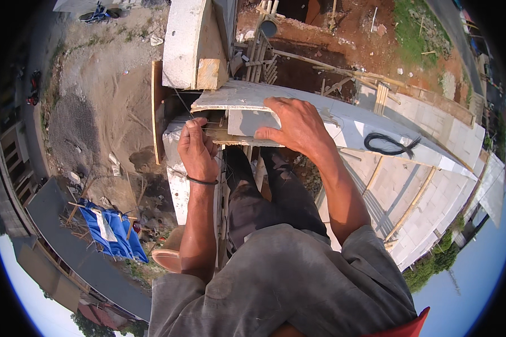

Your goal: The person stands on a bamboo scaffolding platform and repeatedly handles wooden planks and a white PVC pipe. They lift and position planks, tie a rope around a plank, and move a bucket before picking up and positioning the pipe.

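Observation:
My left hand point(198, 150) is closed in a pinch on a thin dark wire point(180, 99), at the open end of a board formwork. The wire slants up and to the left from my fingertips. My right hand point(299, 128) grips the edge of a white-faced board point(236, 96), its fingers over the top and its thumb bent inward. Just below that board, inside the formwork, is a smooth grey panel point(247, 122). A lower wooden board point(233, 139) runs along the near side. Whatever lies deep between the boards is hidden in shadow.
A coil of black wire point(389, 144) lies on the white wall top to the right. An upright wooden board point(156, 112) stands left of the gap, and a pale block column point(183, 42) rises beyond. Far below are sandy ground and a blue tarp point(115, 233).

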Demonstrator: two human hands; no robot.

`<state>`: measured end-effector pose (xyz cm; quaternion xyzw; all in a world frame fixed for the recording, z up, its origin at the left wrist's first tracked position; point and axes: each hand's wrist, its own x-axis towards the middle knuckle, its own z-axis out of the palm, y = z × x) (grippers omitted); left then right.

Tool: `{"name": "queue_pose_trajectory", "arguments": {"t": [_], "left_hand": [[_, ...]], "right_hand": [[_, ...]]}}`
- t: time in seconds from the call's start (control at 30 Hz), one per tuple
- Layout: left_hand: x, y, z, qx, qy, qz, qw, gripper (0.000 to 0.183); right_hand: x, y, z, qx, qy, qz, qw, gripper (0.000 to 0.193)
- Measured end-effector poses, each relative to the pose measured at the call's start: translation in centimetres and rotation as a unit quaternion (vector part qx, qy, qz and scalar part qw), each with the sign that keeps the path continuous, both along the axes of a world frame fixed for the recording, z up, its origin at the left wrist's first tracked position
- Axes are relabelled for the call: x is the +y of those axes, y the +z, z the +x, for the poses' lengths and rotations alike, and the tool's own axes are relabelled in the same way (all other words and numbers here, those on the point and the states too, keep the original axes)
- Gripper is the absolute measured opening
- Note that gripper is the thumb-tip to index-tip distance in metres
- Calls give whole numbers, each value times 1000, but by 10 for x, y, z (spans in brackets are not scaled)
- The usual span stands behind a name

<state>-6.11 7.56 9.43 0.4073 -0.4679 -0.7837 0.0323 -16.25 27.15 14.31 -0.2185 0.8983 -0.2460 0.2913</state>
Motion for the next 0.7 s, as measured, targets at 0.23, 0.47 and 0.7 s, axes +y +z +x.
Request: {"name": "queue_pose_trajectory", "arguments": {"t": [0.23, 0.47, 0.7], "left_hand": [[2, 5, -16, 7, -46, -51, 998, 29], [-1, 5, -33, -45, -43, -81, 995, 34], [-6, 8, -20, -123, -34, -4, 992, 35]], "right_hand": [[-4, 4, 4, 29, -22, -17, 999, 56], [-4, -7, -1, 42, -45, -31, 998, 51], [-10, -12, 11, 116, -20, 1, 993, 52]]}}
